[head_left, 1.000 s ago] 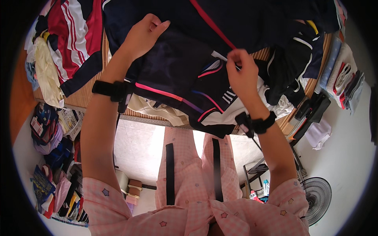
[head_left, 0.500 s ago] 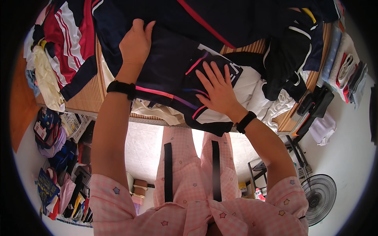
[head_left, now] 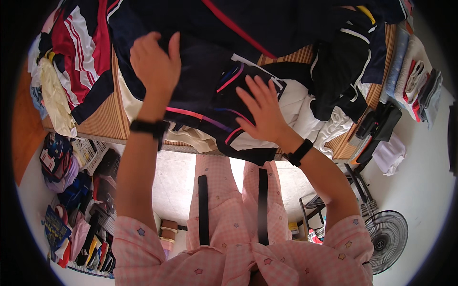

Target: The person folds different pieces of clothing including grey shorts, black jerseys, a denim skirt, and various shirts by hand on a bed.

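A dark navy garment point(head_left: 193, 90) with pink-to-purple piping and a white-edged panel lies partly folded at the near edge of a slatted bamboo-like surface point(head_left: 102, 117). Over its far left part my left hand point(head_left: 155, 64) is open, thumb apart from the loosely bent fingers, with no cloth visibly held. My right hand point(head_left: 264, 109) is open too, fingers spread over the garment's right side; whether it touches the cloth, I cannot tell. White cloth point(head_left: 298, 102) shows beside and under the garment. A larger navy piece point(head_left: 296, 24) with a red stripe lies beyond.
A red, white and navy garment point(head_left: 83, 47) and a cream cloth point(head_left: 56, 97) lie at left. Black clothing with white piping point(head_left: 334, 71) is at right, near folded stacks point(head_left: 415, 76). Below stand a fan point(head_left: 387, 238), a white basket point(head_left: 93, 152) and bags point(head_left: 57, 157).
My left hand has let go of the cloth, opened and moved slightly left and nearer. My right hand has lifted its fingers a little. The garment has shifted slightly left.
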Demonstrator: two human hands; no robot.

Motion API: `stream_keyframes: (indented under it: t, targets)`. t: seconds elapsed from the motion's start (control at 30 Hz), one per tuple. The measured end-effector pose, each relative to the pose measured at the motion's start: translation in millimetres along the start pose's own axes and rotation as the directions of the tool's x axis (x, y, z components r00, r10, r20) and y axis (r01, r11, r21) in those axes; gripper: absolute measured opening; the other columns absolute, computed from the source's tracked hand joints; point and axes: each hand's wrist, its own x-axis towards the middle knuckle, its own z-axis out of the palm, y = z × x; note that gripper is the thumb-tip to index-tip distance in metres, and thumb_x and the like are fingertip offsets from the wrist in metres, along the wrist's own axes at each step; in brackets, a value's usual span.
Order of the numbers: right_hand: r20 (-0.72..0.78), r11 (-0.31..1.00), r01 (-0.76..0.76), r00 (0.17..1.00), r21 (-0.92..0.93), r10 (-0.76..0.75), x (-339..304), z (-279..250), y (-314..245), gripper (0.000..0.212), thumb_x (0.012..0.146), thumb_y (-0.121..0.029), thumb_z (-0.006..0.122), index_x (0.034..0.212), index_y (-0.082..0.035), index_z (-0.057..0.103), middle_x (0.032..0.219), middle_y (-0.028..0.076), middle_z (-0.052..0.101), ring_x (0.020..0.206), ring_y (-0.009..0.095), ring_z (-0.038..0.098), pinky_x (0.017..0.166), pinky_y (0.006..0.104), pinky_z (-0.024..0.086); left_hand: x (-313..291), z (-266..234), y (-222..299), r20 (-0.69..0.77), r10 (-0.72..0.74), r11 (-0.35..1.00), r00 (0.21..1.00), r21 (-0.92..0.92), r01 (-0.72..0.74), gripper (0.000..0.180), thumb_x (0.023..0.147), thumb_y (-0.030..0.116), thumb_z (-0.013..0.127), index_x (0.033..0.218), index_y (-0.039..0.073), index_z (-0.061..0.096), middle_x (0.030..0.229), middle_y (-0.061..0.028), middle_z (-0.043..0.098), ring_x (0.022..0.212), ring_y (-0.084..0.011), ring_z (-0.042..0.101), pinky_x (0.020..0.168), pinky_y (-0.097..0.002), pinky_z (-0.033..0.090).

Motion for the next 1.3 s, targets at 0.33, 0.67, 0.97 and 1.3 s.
stream_keyframes:
  t: [0.33, 0.67, 0.97, 1.3]
  targets:
    - [-0.145, 0.995, -0.102, 0.984, 0.018, 0.104, 55, -13, 42, 0.018, 0.079, -0.019, 0.069, 0.095, -0.010, 0.065, 0.094, 0.003, 0.061, 0.095, 0.025, 0.049, 0.080, 0.0388, 0.035, -113, -71, 98, 0.697, -0.478, 0.660, 0.535, -0.116, 0.742, 0.036, 0.080, 0.029, 0.076, 0.101, 0.003, 0.063, 0.086, -0.0107, 0.067, 0.071, -0.0243, 0.063, 0.066, -0.0347, 0.050]
    - [-0.010, 0.971, -0.176, 0.984, -0.159, 0.177, 64, -8, 41, 0.028, 0.081, -0.036, 0.069, 0.077, -0.008, 0.071, 0.088, 0.005, 0.056, 0.093, 0.027, 0.045, 0.078, 0.0406, 0.032, -127, -57, 107, 0.725, -0.626, 0.284, 0.286, -0.129, 0.950, 0.033, 0.091, 0.028, 0.067, 0.078, -0.002, 0.064, 0.060, 0.0005, 0.055, 0.055, -0.0051, 0.045, 0.050, -0.0240, 0.037]
    - [0.046, 0.954, -0.224, 0.970, -0.197, 0.238, 34, -48, 47, 0.029, 0.081, -0.038, 0.070, 0.081, -0.009, 0.073, 0.090, 0.004, 0.055, 0.094, 0.026, 0.044, 0.080, 0.0407, 0.030, -135, -55, 106, 0.655, -0.655, 0.467, 0.377, -0.041, 0.883, 0.036, 0.089, 0.036, 0.067, 0.078, 0.001, 0.067, 0.064, -0.0060, 0.059, 0.060, -0.0203, 0.057, 0.056, -0.0349, 0.044]
    - [-0.199, 0.935, -0.310, 0.941, -0.172, 0.275, 17, -45, 49, 0.022, 0.079, -0.021, 0.073, 0.086, -0.005, 0.059, 0.084, 0.008, 0.054, 0.080, 0.027, 0.052, 0.069, 0.0386, 0.042, -128, -77, 115, 0.636, -0.625, 0.503, 0.453, -0.116, 0.857, 0.035, 0.085, 0.031, 0.072, 0.101, 0.001, 0.061, 0.080, -0.0101, 0.060, 0.068, -0.0212, 0.058, 0.059, -0.0327, 0.044]
